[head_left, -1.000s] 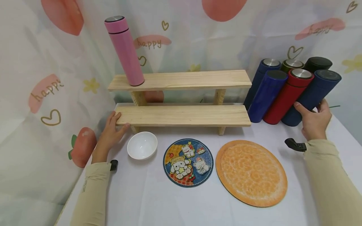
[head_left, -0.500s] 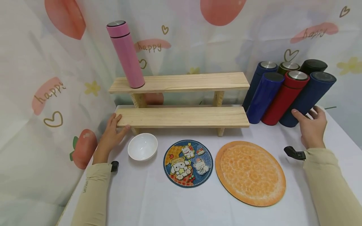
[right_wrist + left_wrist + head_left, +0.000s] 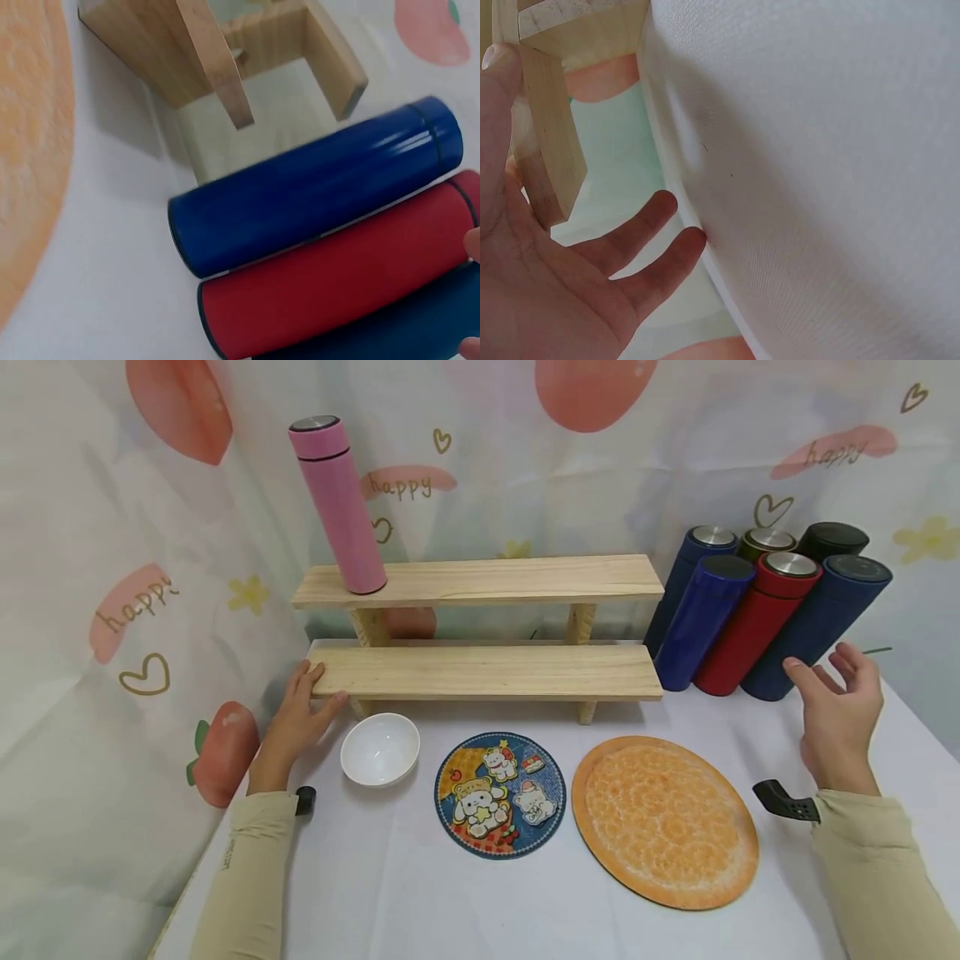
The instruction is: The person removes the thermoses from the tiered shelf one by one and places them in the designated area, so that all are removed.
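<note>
My left hand holds the left end of the lower board of a two-tier wooden shelf. Its thumb is at the front edge and fingers lie over the end; in the left wrist view two other fingers stretch out straight below the board. My right hand is loosely bent and holds nothing, just in front of a dark blue thermos bottle. Beside that stand a red thermos and a glossy blue thermos. On the upper board's left end stands a pink thermos.
Behind the front bottles stand another blue thermos, a green one and a black one. A white bowl, a round cartoon mat and an orange round mat lie before the shelf. Printed cloth hangs behind.
My right hand has let go of the dark blue thermos and drawn back slightly towards me. My left hand stays at the shelf's end. The head view has shifted a little.
</note>
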Demonstrator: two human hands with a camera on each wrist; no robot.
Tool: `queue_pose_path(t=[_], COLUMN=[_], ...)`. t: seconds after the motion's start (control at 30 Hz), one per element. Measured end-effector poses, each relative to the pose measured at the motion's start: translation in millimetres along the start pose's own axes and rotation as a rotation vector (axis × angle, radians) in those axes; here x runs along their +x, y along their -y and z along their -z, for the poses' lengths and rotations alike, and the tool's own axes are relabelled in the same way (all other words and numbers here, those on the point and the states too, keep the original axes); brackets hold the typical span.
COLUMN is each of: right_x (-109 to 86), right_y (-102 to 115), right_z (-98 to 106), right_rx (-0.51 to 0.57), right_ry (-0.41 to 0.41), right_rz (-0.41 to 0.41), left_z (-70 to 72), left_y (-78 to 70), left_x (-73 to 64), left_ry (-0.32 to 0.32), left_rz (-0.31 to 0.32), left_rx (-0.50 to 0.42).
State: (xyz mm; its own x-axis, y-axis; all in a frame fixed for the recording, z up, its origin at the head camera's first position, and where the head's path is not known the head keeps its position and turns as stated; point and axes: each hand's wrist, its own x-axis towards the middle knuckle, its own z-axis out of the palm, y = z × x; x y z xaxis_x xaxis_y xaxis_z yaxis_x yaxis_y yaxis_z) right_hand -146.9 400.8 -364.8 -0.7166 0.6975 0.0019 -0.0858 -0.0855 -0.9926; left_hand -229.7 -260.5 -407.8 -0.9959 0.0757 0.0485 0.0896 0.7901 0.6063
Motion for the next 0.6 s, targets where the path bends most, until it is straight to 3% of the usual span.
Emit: queue_pose_path(t=[0.2,0.6], right_x=[-18.2,-48.4], right_y=[-1.0,-11.2], right_z=[-4.9,-26.6], right_rx=[0.009,0.035], right_ry=[0.050,0.298], right_rz=[0.040,0.098], left_z=[-0.4,-0.2], left_y=[0.6,0.1], left_x=[0.6,0.1], left_ry=[-0.010,-0.014], left_rz=[-0.008,-0.011], left_rx=[0.006,0.006])
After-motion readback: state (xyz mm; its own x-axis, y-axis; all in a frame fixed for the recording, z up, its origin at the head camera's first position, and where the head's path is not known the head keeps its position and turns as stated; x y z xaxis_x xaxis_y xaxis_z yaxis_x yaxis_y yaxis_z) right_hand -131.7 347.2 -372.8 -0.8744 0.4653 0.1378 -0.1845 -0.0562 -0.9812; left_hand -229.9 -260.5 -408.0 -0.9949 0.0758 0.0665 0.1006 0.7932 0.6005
